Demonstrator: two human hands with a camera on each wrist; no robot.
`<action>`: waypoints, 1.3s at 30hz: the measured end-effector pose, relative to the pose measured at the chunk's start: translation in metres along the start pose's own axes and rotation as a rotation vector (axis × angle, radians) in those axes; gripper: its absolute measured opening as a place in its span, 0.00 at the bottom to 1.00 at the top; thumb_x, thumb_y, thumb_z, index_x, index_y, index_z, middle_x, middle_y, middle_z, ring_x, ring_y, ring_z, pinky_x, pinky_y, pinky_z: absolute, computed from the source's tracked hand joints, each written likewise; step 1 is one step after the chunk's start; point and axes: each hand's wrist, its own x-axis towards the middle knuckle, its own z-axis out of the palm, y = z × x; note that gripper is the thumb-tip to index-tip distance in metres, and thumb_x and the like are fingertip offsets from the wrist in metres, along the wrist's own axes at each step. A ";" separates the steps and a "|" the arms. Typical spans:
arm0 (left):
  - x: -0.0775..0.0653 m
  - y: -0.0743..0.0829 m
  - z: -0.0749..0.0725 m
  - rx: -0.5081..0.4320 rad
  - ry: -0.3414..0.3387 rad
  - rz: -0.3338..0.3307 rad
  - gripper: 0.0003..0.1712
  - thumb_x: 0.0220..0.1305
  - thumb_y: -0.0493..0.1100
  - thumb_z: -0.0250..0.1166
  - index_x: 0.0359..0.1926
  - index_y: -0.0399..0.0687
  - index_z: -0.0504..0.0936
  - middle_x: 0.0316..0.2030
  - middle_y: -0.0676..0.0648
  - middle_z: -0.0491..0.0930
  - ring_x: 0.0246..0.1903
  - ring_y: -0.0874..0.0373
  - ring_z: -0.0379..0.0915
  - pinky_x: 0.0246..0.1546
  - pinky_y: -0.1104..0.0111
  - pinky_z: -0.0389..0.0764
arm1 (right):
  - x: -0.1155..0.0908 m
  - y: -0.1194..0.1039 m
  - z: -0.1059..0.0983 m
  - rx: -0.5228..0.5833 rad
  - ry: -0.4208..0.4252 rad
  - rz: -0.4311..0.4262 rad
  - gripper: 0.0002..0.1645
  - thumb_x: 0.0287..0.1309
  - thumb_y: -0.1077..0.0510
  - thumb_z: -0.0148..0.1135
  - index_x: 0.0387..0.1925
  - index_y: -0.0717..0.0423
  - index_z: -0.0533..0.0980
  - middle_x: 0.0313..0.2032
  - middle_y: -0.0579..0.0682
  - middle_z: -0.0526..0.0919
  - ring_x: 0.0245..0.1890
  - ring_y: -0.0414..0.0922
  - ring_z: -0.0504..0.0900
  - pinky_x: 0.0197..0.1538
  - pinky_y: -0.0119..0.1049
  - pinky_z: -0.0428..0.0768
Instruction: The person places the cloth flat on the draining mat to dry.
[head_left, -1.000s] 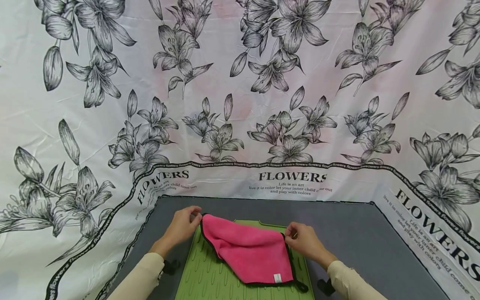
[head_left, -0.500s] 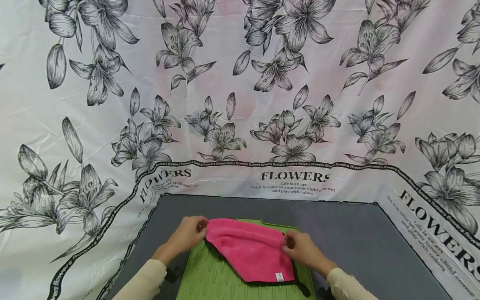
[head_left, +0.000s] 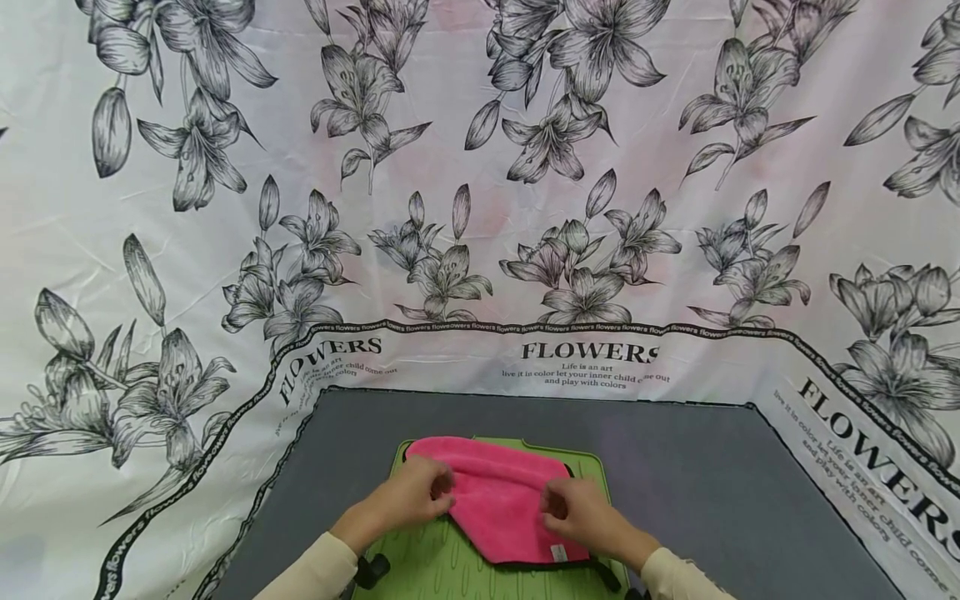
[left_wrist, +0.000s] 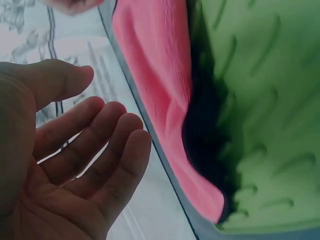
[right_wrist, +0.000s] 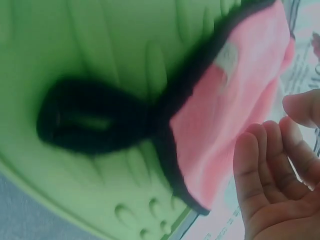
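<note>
A pink cloth (head_left: 498,504) with black edging lies folded over the green textured mat (head_left: 420,562), its far edge rolled in a soft ridge. My left hand (head_left: 412,492) hovers over the cloth's left part; in the left wrist view its fingers are loosely bent and hold nothing. Over the right part is my right hand (head_left: 585,512), also holding nothing, thumb apart from the bent fingers in the right wrist view. A white label (head_left: 558,552) shows at the cloth's near right corner, where a black hanging loop (right_wrist: 117,112) sticks out onto the mat.
The mat lies on a dark grey tabletop (head_left: 675,467). Behind and at both sides hangs a white sheet (head_left: 450,367) printed with black lilies and lettering. A dark wrist mount (head_left: 372,570) sits by the left wrist.
Both hands have let go of the cloth's far corners and moved inward and nearer, over the cloth. Its far edge has rolled over and now lies on the mat.
</note>
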 end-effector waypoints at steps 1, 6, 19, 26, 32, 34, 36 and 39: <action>0.001 0.003 0.003 0.000 -0.017 0.007 0.06 0.71 0.34 0.73 0.47 0.38 0.90 0.39 0.48 0.90 0.36 0.70 0.82 0.41 0.72 0.86 | 0.000 -0.002 0.002 -0.004 -0.011 -0.015 0.08 0.67 0.64 0.73 0.34 0.50 0.82 0.29 0.35 0.82 0.29 0.27 0.76 0.33 0.28 0.80; 0.005 0.012 0.019 -0.010 -0.081 0.032 0.06 0.70 0.35 0.74 0.45 0.38 0.90 0.37 0.50 0.90 0.35 0.74 0.80 0.40 0.76 0.84 | 0.000 -0.008 0.017 -0.086 -0.057 -0.139 0.07 0.63 0.61 0.76 0.33 0.48 0.85 0.28 0.34 0.83 0.29 0.25 0.76 0.33 0.24 0.78; 0.008 0.025 0.053 0.025 -0.150 0.086 0.02 0.66 0.36 0.76 0.36 0.44 0.90 0.29 0.57 0.88 0.28 0.78 0.76 0.32 0.84 0.78 | -0.003 -0.009 0.039 -0.275 -0.100 -0.328 0.11 0.53 0.58 0.82 0.33 0.46 0.84 0.28 0.35 0.79 0.30 0.24 0.68 0.35 0.15 0.67; 0.009 0.029 0.071 0.137 -0.134 0.132 0.11 0.63 0.44 0.80 0.29 0.48 0.87 0.22 0.61 0.78 0.22 0.79 0.64 0.26 0.86 0.67 | -0.004 -0.012 0.043 -0.307 -0.044 -0.340 0.16 0.53 0.63 0.78 0.27 0.43 0.78 0.24 0.33 0.70 0.28 0.23 0.60 0.32 0.15 0.61; 0.007 0.033 0.093 0.278 -0.058 0.098 0.21 0.59 0.51 0.82 0.23 0.52 0.78 0.19 0.66 0.61 0.21 0.74 0.54 0.22 0.81 0.57 | -0.003 -0.015 0.043 -0.294 -0.050 -0.301 0.16 0.57 0.64 0.77 0.26 0.43 0.78 0.23 0.31 0.69 0.27 0.23 0.60 0.32 0.16 0.61; 0.005 0.034 0.098 0.325 -0.035 0.056 0.22 0.59 0.53 0.81 0.23 0.55 0.76 0.20 0.64 0.63 0.22 0.73 0.57 0.23 0.79 0.59 | -0.002 -0.016 0.044 -0.296 -0.048 -0.303 0.18 0.58 0.64 0.77 0.25 0.43 0.77 0.23 0.32 0.69 0.26 0.23 0.60 0.31 0.15 0.61; 0.004 0.036 0.102 0.374 -0.012 0.017 0.21 0.62 0.54 0.79 0.25 0.56 0.75 0.22 0.62 0.67 0.23 0.71 0.61 0.24 0.77 0.62 | -0.001 -0.018 0.043 -0.286 -0.050 -0.296 0.18 0.58 0.65 0.77 0.24 0.44 0.76 0.22 0.32 0.69 0.26 0.24 0.59 0.31 0.15 0.61; 0.005 0.037 0.105 0.436 0.041 -0.024 0.18 0.64 0.52 0.77 0.28 0.57 0.75 0.24 0.59 0.71 0.25 0.68 0.67 0.25 0.74 0.67 | 0.000 -0.020 0.041 -0.266 -0.047 -0.262 0.17 0.61 0.65 0.75 0.25 0.44 0.78 0.22 0.32 0.70 0.26 0.24 0.60 0.31 0.16 0.62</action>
